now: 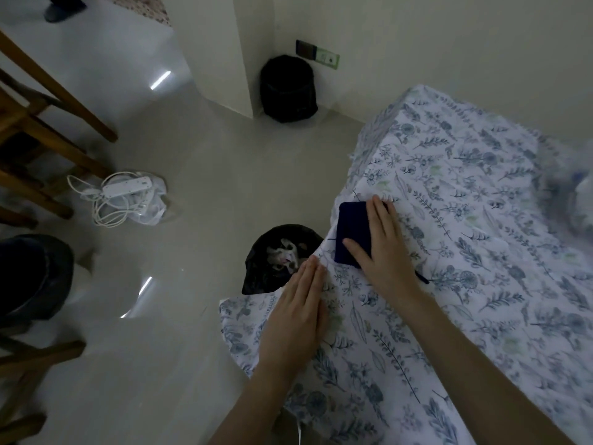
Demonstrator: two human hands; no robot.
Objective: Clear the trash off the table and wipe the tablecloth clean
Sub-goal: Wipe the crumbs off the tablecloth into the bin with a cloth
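A white tablecloth [475, 239] with a blue leaf print covers the table on the right. A folded dark blue cloth [351, 226] lies at the table's left edge. My right hand [382, 248] is pressed flat on top of it, fingers together and pointing away from me. My left hand [296, 311] lies flat on the tablecloth just nearer to me, holding nothing. Below the table edge on the floor stands a bin lined with a black bag [272, 261], with crumpled white trash inside.
A second black-bagged bin [287, 88] stands in the wall corner beyond. A white power strip with coiled cable [123, 195] lies on the floor at left. Wooden chair legs [48, 130] fill the left side. Something blurred [568, 194] sits at the table's right edge.
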